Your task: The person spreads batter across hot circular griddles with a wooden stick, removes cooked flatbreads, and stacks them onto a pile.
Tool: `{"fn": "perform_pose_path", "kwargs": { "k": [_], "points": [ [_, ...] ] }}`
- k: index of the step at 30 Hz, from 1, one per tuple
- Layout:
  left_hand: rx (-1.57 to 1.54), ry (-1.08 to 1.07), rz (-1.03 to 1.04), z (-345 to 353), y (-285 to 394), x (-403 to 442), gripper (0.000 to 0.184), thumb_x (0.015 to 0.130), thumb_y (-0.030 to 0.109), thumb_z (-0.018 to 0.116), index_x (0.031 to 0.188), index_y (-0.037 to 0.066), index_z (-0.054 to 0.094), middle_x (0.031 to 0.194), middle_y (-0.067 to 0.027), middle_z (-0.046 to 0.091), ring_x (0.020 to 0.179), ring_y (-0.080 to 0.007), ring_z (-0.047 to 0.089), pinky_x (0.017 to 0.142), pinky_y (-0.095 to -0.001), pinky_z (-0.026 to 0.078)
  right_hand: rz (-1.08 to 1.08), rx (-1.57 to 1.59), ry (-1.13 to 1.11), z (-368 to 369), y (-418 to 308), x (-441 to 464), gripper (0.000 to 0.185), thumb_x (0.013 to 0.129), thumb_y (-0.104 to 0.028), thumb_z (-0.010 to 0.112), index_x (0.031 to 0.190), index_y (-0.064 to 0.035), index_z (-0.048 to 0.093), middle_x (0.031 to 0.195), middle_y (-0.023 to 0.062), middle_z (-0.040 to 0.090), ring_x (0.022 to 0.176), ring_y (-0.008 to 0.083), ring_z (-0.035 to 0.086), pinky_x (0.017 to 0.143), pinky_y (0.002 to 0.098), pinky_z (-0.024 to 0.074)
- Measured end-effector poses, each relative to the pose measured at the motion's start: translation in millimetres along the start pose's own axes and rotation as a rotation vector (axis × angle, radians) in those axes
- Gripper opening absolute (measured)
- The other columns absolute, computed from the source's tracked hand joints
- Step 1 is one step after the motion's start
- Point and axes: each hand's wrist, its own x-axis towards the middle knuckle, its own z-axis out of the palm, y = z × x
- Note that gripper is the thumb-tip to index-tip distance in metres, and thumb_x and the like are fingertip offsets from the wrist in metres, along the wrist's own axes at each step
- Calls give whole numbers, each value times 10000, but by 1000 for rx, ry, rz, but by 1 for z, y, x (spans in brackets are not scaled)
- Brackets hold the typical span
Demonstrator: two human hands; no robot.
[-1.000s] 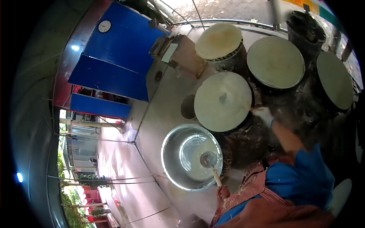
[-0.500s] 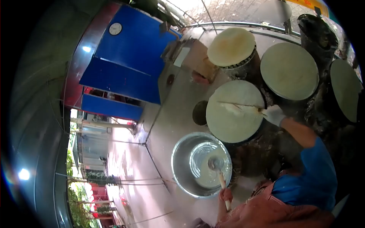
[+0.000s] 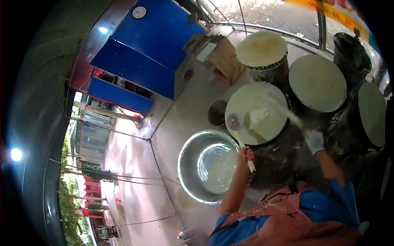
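Observation:
My left hand (image 3: 246, 155) is closed around the handle of a ladle (image 3: 235, 122), whose round bowl hangs over the near edge of a round griddle (image 3: 242, 98). Pale batter (image 3: 259, 117) lies in a small heap on that griddle, with a shadow beside it. In a white glove, my right hand (image 3: 315, 141) grips a wooden spreader (image 3: 293, 118), smeared by motion; its far end reaches over the griddle. Left of my left hand stands a large metal basin (image 3: 185, 180) with pale batter in its lower right part.
More round griddles on dark drum stands surround me: one browned (image 3: 262, 48), one pale (image 3: 318, 82), another at the far right (image 3: 372, 115). A dark bucket (image 3: 216, 112) sits beside the basin. Behind are a cardboard box (image 3: 225, 57) and blue cabinet (image 3: 135, 57).
The ladle has come up out of the basin to the griddle in my left hand. My right hand has drawn back from the griddle, swinging the spreader. A heap of batter now shows there.

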Motion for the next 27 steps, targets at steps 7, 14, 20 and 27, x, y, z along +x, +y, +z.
{"fn": "perform_pose_path", "kwargs": {
  "k": [7,14,20,27],
  "points": [
    [49,99,-230,7,-15,-11,398,916,295,506,594,141,330,505,20,306,391,-94,292,342,-238,242,-31,232,91,-32,-94,-63,169,792,-328,635,825,-172,690,645,102,601,611,285,597,563,404,471],
    [-397,-166,-544,-40,-18,-120,449,949,407,453,629,107,355,496,4,295,391,-87,303,355,-244,274,-196,81,300,-54,-99,-98,250,786,-313,668,980,-156,670,848,92,665,695,236,620,624,368,470],
    [-297,-215,-515,-14,-29,-154,424,968,445,386,701,116,395,497,-3,347,374,-109,323,343,-250,297,-148,-4,108,-41,-83,-73,386,850,-389,570,1140,-136,601,772,95,638,705,259,613,647,383,480],
    [-388,-255,-472,-56,-97,-145,343,1000,261,380,1327,204,466,651,-20,334,468,-99,347,398,-246,347,552,264,61,-72,57,-68,396,879,-414,508,1156,-136,560,876,171,651,823,366,616,722,471,475]
  ]
}}
